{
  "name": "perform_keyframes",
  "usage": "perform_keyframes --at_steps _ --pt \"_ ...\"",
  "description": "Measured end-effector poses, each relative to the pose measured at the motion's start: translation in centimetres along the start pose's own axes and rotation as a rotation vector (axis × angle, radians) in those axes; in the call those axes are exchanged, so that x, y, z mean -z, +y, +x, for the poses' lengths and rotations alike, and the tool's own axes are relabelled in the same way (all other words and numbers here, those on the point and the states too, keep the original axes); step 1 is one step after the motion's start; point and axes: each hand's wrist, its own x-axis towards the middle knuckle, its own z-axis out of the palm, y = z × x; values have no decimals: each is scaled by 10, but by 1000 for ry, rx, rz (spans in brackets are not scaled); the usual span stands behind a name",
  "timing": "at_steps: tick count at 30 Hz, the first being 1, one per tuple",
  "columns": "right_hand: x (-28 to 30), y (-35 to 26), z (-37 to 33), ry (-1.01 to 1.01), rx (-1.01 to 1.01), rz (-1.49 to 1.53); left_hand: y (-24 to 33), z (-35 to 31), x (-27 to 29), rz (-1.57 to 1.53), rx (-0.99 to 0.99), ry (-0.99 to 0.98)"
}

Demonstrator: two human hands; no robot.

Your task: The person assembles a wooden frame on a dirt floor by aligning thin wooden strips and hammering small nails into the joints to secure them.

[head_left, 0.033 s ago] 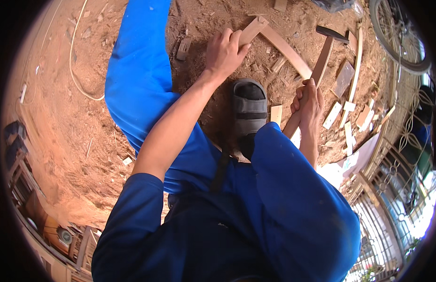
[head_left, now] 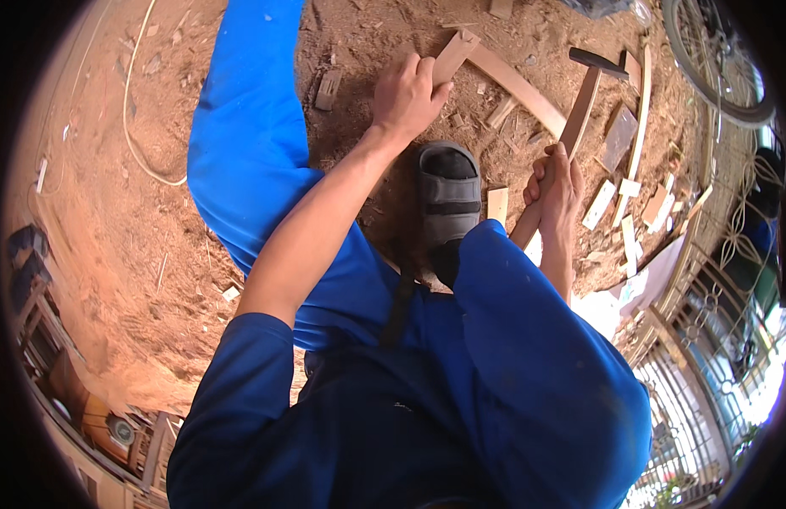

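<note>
My left hand (head_left: pixel 407 97) is closed around a short wooden piece (head_left: pixel 453 56). The far end of that piece meets a longer wooden strip (head_left: pixel 520 90) at a corner, with a small mark or fastener at the joint. In my right hand (head_left: pixel 556 188) is a hammer (head_left: pixel 582 109), gripped partway along its wooden handle. Its dark metal head points away from me, raised above the ground beside the strip. The strip's near end passes behind the hammer handle. Between my two hands stands a foot in a grey sandal (head_left: pixel 450 191).
Wood offcuts (head_left: pixel 598 204) and shavings litter the brown dirt ground (head_left: pixel 113 280). A wooden block (head_left: pixel 328 90) lies left of my left hand. At far right are a bicycle wheel (head_left: pixel 677 51) and a metal grille (head_left: pixel 677 424). A pale cable (head_left: pixel 132 144) curves along the left.
</note>
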Motion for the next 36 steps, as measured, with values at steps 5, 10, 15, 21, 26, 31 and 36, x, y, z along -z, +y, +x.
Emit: perform_keyframes --at_steps 5,10,15,21,26,31,36 --pt "6 25 -19 12 -129 -103 12 4 -3 -152 114 -179" --pt "-9 24 -25 -92 -136 -123 13 4 3 -201 208 -186" --pt "-17 9 -12 -114 -40 -232 11 4 3 -262 280 -130" --pt "-40 -12 -9 -139 65 -117 10 -20 -4 -451 220 -112" --pt "-48 3 -14 -67 103 -44 8 -19 10 -316 126 -300" --pt "-52 20 -16 -236 -25 -146 4 -33 4 -216 38 -289" --pt "-66 7 -23 -156 113 -81 -4 -37 1 -189 3 -235"
